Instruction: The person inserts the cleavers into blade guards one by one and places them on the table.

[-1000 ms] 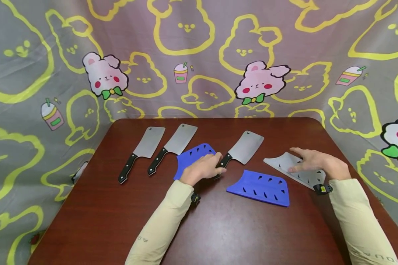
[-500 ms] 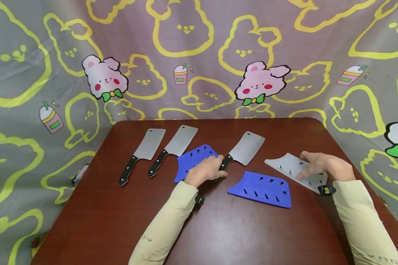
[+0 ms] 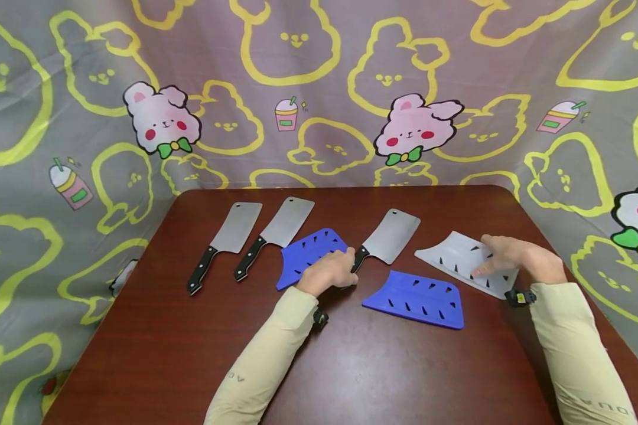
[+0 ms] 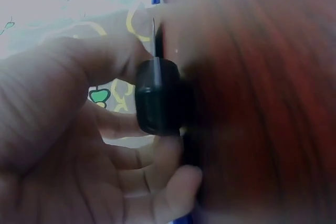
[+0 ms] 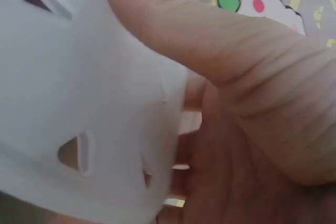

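My left hand [image 3: 328, 273] grips the black handle of a cleaver [image 3: 392, 236], whose wide steel blade points away from me at the right of centre. In the left wrist view the dark handle [image 4: 157, 98] sits between thumb and fingers. My right hand [image 3: 516, 258] holds a white blade guard [image 3: 452, 254] by its right part. The right wrist view shows my thumb across one face of the white guard [image 5: 115, 93] and fingers behind it. A blue blade guard [image 3: 308, 254] lies partly beneath my left hand. Another blue guard [image 3: 414, 300] lies between the hands.
Two more cleavers, the far-left cleaver [image 3: 237, 227] and the one beside it [image 3: 289, 221], lie on the left with handles toward me. All rest on a dark red-brown table [image 3: 154, 342]. A patterned curtain [image 3: 319, 65] hangs close behind it.
My right hand has come down onto the white guard, taken hold of it and shifted it slightly up and left. The left hand stays at the cleaver's handle.
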Motion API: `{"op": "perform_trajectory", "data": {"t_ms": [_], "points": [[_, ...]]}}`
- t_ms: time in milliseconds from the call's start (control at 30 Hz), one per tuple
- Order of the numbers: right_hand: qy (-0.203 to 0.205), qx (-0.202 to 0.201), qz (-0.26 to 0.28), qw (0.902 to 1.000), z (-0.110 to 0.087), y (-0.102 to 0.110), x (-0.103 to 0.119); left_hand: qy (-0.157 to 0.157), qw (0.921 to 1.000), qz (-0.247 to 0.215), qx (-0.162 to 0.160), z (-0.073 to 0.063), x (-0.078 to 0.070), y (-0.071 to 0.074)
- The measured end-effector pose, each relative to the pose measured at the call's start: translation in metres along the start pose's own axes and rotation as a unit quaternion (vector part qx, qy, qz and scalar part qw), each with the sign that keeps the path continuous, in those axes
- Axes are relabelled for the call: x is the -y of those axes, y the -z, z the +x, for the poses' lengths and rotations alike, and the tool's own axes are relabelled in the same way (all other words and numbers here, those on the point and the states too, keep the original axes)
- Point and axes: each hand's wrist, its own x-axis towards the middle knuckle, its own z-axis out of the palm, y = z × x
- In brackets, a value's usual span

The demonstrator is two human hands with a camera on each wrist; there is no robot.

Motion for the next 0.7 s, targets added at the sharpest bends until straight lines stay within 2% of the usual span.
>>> {"op": "perform_trajectory", "data": {"t_ms": [233, 400, 567, 700], "points": [[0.042, -0.017, -0.005, 0.999, 0.004, 0.009, 0.011, 0.037, 0.9966, -0.06, 0.043, -0.004, 0.007, 0.006], [0.059, -0.03, -0.003, 0.9978, 0.002, 0.014, 0.017, 0.066, 0.9922, -0.098, 0.039, -0.007, 0.014, 0.006], [0.085, -0.055, -0.005, 0.9949, -0.001, 0.017, 0.02, 0.047, 0.9847, -0.166, 0.024, -0.016, 0.027, 0.012], [0.123, -0.074, 0.02, 0.9894, -0.001, 0.02, 0.027, 0.016, 0.9789, -0.204, 0.002, -0.028, 0.044, 0.024]]}}
